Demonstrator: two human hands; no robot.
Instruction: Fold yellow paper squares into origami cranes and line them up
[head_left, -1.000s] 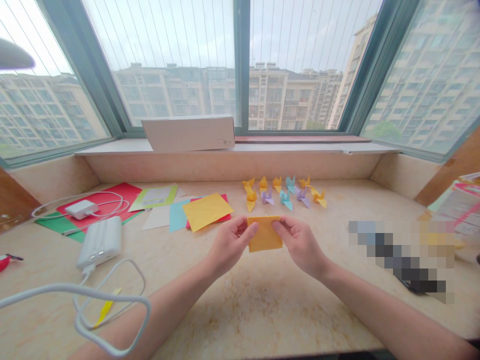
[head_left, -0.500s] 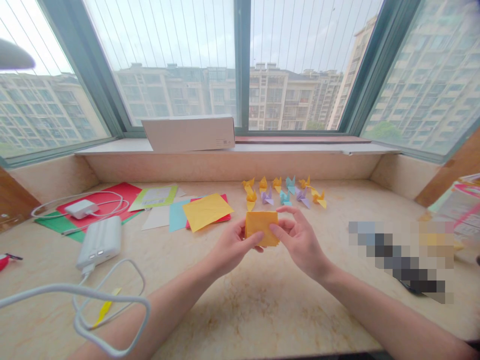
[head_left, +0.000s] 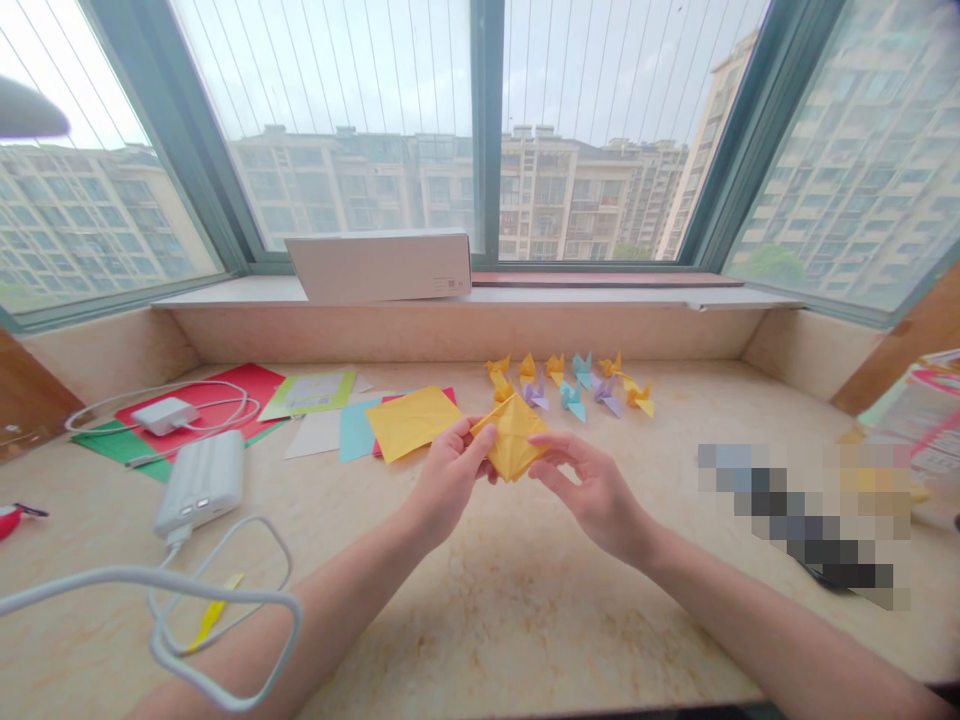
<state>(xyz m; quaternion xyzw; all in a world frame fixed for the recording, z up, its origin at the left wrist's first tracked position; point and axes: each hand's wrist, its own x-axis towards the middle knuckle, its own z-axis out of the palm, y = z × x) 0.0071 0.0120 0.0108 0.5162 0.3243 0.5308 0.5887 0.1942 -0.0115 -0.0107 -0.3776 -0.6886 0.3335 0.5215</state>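
A folded orange paper (head_left: 514,440) hangs above the marble counter (head_left: 480,610), turned corner-up like a diamond. My left hand (head_left: 448,475) pinches its left edge, thumb on the front. On the other side my right hand (head_left: 592,488) holds its right corner between thumb and fingers. Just behind the paper, several small folded paper cranes (head_left: 574,388) in orange, teal and purple stand in a loose row.
Loose coloured sheets (head_left: 409,422) lie to the left of my hands. Further left are a white power bank (head_left: 201,483), a charger (head_left: 163,415) and looping white cables (head_left: 217,590). A white box (head_left: 379,265) rests on the window sill. A blurred patch covers something at right.
The orange paper was a flat square held level; both hands have lifted it slightly, turned it corner-up and partly opened its folds.
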